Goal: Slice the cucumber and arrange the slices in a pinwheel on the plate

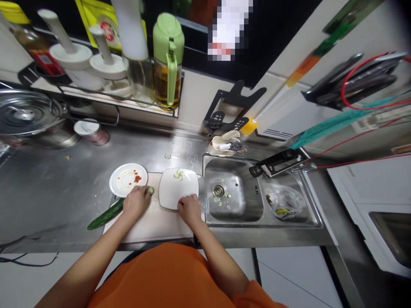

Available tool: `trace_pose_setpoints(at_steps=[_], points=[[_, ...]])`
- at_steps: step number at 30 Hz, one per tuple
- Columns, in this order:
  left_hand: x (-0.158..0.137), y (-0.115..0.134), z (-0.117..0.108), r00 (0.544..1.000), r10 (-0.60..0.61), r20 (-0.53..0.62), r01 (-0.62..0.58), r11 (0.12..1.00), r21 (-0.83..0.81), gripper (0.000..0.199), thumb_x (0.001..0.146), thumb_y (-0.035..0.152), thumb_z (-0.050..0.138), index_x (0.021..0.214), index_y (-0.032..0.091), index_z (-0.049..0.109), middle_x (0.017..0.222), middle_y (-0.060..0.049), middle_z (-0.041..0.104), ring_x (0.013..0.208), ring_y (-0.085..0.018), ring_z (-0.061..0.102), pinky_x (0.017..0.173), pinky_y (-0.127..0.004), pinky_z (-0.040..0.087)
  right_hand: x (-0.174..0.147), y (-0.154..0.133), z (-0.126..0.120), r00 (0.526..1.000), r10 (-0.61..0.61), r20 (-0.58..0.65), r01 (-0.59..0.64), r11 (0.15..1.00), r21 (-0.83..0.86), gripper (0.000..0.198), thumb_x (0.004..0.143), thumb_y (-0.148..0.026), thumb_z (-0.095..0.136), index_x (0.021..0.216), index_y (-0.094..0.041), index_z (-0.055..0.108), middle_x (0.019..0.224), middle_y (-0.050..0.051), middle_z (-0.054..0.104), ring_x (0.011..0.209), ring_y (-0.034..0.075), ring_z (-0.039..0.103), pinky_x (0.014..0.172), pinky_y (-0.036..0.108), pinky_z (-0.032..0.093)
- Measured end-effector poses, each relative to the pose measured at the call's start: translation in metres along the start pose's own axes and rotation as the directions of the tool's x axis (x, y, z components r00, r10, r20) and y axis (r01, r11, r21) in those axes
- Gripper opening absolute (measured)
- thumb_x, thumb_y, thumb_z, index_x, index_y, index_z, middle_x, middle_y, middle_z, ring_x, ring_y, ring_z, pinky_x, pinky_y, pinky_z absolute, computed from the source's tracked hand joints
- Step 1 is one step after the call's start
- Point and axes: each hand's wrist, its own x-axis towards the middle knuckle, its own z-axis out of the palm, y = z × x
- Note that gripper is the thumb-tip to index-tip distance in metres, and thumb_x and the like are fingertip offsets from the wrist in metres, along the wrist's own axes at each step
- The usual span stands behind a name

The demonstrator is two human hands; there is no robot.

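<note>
My left hand (137,202) is closed over a long green cucumber (105,216), whose body comes out to the left of the hand. A pale cut end (150,191) shows at the fingertips. My right hand (192,210) has its fingers bent onto the front right rim of a white square plate (171,194). Several thin cucumber slices (179,174) lie overlapped near that plate's far edge. Both hands are over a pale cutting board (150,226). Beside the right hand, a flat grey, blade-like piece (203,196) is partly hidden.
A round white plate (123,188) with red bits stands left of the board. Right of it, a steel sink (245,207) has slices around its drain; a clear plastic bag (290,199) lies in the second basin. One slice (167,156) lies on the counter. Bottles and jars line the back rack.
</note>
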Motion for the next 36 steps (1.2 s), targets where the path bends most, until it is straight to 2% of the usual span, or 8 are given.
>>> trace_pose_setpoints(at_steps=[9,13,18,22,26,28,31,36], points=[[0.003,-0.010,0.002,0.995,0.053,-0.082,-0.070,0.974,-0.218,0.018,0.079,0.034,0.052,0.081,0.023,0.065,0.092,-0.004,0.065,0.082,-0.019,0.060,0.071,-0.027,0.044,0.002,-0.004,0.004,1.000,-0.016,-0.004,0.016,1.000,0.004,0.021,0.088,-0.025,0.050,0.088,-0.026,0.071,0.094,0.005,0.068,0.100,0.025,0.048,0.070,0.031,0.034],[0.003,-0.013,-0.003,0.997,0.079,0.024,-0.060,0.888,-0.455,0.018,0.071,0.039,0.058,0.076,0.022,0.064,0.064,0.002,0.060,0.062,-0.015,0.055,0.060,-0.024,0.041,0.007,-0.007,0.004,0.998,-0.056,-0.024,0.058,0.996,0.075,0.019,0.085,-0.022,0.053,0.087,-0.025,0.072,0.091,0.004,0.069,0.098,0.024,0.051,0.075,0.030,0.037],[0.003,0.003,-0.007,0.959,0.195,0.208,0.018,0.687,-0.726,0.032,0.064,0.047,0.065,0.079,0.018,0.066,0.061,0.002,0.061,0.054,-0.011,0.051,0.053,-0.023,0.037,0.018,-0.018,-0.003,0.989,-0.095,-0.117,0.129,0.935,0.330,0.017,0.083,-0.022,0.061,0.096,-0.021,0.071,0.096,0.004,0.070,0.097,0.020,0.056,0.089,0.029,0.038],[0.003,0.023,-0.009,0.904,0.295,0.309,0.075,0.603,-0.794,0.035,0.061,0.046,0.068,0.079,0.017,0.067,0.067,0.000,0.066,0.060,-0.012,0.056,0.058,-0.023,0.041,0.025,-0.021,-0.008,0.996,-0.054,-0.071,0.083,0.848,0.524,0.019,0.083,-0.026,0.061,0.098,-0.023,0.071,0.094,0.001,0.072,0.092,0.017,0.061,0.082,0.026,0.043],[0.005,0.035,-0.006,0.879,0.308,0.363,0.139,0.563,-0.815,0.034,0.060,0.044,0.072,0.080,0.017,0.067,0.070,-0.002,0.068,0.062,-0.012,0.058,0.058,-0.023,0.042,0.027,-0.016,-0.013,0.999,-0.025,-0.026,0.035,0.791,0.610,0.015,0.081,-0.023,0.059,0.086,-0.021,0.072,0.086,0.001,0.072,0.081,0.015,0.063,0.075,0.023,0.045],[0.005,0.039,-0.001,0.859,0.289,0.422,0.239,0.502,-0.831,0.034,0.064,0.046,0.071,0.080,0.016,0.066,0.070,-0.002,0.068,0.060,-0.011,0.057,0.055,-0.021,0.041,0.026,-0.012,-0.016,0.999,-0.007,-0.052,0.039,0.765,0.643,0.013,0.079,-0.022,0.059,0.081,-0.020,0.072,0.083,0.001,0.072,0.080,0.015,0.063,0.075,0.023,0.045],[0.005,0.044,0.008,0.797,0.221,0.562,0.476,0.343,-0.810,0.035,0.074,0.048,0.067,0.084,0.015,0.064,0.075,-0.005,0.069,0.061,-0.010,0.059,0.053,-0.019,0.042,0.023,-0.007,-0.024,0.996,-0.035,-0.081,0.082,0.712,0.697,0.013,0.078,-0.024,0.060,0.077,-0.019,0.072,0.079,0.001,0.071,0.078,0.015,0.062,0.075,0.024,0.045],[0.001,0.057,0.017,0.582,0.318,0.748,0.750,0.146,-0.645,0.023,0.082,0.034,0.065,0.090,0.012,0.063,0.078,-0.007,0.069,0.058,-0.008,0.060,0.050,-0.016,0.045,0.019,0.002,-0.039,0.985,-0.146,-0.093,0.165,0.640,0.750,0.013,0.076,-0.026,0.062,0.075,-0.018,0.072,0.074,0.000,0.069,0.075,0.014,0.059,0.075,0.024,0.044]])
